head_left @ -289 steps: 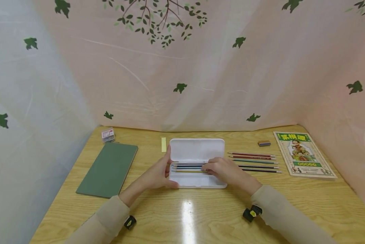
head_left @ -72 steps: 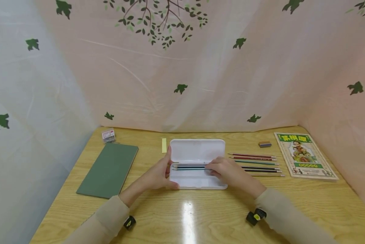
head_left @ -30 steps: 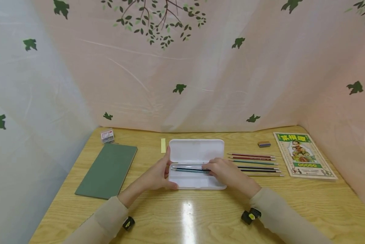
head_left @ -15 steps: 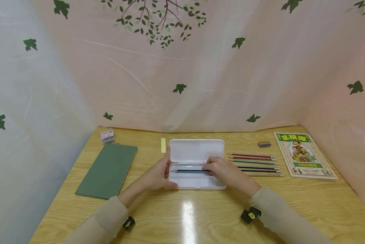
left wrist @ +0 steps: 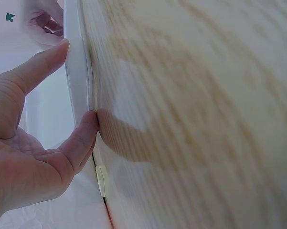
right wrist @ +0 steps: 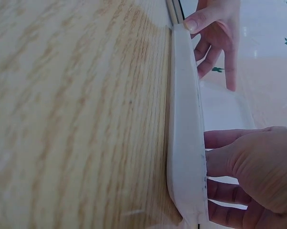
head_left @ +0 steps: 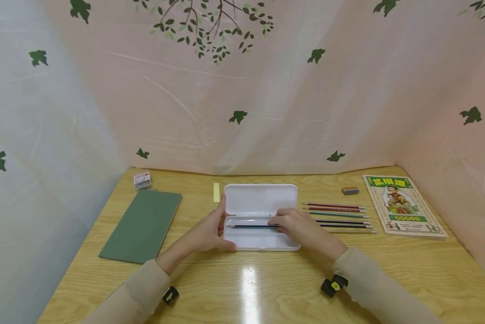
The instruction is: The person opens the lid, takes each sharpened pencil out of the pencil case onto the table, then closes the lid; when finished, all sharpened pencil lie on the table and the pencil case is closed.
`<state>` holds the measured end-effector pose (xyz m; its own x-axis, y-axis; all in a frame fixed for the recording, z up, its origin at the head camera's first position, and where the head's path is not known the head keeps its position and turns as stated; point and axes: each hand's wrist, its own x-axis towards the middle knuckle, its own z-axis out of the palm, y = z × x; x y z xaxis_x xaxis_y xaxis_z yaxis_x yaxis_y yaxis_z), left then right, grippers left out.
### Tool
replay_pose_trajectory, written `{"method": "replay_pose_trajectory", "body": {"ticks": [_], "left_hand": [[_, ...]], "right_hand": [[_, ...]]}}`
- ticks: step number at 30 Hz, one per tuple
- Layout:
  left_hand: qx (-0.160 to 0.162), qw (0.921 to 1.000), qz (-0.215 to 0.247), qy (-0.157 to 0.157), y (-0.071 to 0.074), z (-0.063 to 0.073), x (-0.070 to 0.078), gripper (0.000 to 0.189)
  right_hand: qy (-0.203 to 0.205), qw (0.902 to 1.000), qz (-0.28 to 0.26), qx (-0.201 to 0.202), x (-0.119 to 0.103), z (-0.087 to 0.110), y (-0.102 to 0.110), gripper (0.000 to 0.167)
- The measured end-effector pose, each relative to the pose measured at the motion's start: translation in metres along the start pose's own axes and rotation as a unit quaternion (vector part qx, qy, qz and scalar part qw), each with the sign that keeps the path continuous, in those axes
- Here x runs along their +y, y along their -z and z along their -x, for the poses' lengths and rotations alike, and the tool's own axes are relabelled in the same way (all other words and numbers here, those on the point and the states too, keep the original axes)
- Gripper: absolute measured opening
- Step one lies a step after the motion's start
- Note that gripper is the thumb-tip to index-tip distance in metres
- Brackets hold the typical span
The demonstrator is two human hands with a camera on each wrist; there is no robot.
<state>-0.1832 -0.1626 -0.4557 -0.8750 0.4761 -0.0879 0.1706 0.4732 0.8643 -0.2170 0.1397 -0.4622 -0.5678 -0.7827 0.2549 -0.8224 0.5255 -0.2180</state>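
A white pencil case point(head_left: 262, 243) lies on the table with its lid folded back. My left hand point(head_left: 207, 231) holds its left end, thumb at the front edge and fingers at the back; the left wrist view shows the thumb point(left wrist: 52, 59) against the case wall. Inside, dark and bluish pencils point(head_left: 250, 226) lie close together, points to the left. Over the right half of the case, my right hand point(head_left: 299, 227) pinches the pencils' right end, its fingertips partly hidden. In the right wrist view, the right hand's fingers point(right wrist: 224, 191) reach in past the front wall.
Several pencils point(head_left: 339, 209) lie in a row right of the case. Beyond them are a sharpener-like block point(head_left: 350, 191) and a colourful booklet point(head_left: 404, 207). Left are a green notebook point(head_left: 142, 225), a small clear box point(head_left: 142, 180) and a yellow strip point(head_left: 216, 192).
A yellowish pencil has gone from the case to the front of the row at the right. Inside, the pencils left have come closer together. My left hand stays in place.
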Motion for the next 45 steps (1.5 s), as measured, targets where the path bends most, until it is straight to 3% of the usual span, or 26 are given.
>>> {"method": "replay_pose_trajectory", "body": {"ticks": [7,12,22,30,35,45], "left_hand": [[0.004,0.9998,-0.017,0.001,0.0,0.0,0.0,0.143],[0.005,0.9998,-0.018,0.001,0.001,0.0,-0.001,0.143],[-0.009,0.9994,0.031,-0.016,0.0,0.001,-0.001,0.14],[-0.007,0.9997,0.021,-0.007,0.001,0.0,0.0,0.142],[-0.004,1.0,0.006,0.003,0.0,0.0,-0.001,0.142],[0.0,1.0,0.004,-0.006,0.0,0.001,0.0,0.14]], "right_hand": [[0.003,0.9999,0.003,0.01,-0.001,0.0,0.001,0.026],[-0.017,0.9998,-0.006,0.001,-0.005,0.001,0.008,0.024],[-0.04,0.9986,-0.034,0.0,0.003,0.02,0.034,0.027],[-0.019,0.9943,-0.105,0.006,0.034,0.062,0.059,0.032],[-0.026,0.9938,-0.106,0.021,0.057,0.097,0.072,0.035],[-0.053,0.9887,-0.138,0.026,0.098,0.166,0.076,0.033]]}}
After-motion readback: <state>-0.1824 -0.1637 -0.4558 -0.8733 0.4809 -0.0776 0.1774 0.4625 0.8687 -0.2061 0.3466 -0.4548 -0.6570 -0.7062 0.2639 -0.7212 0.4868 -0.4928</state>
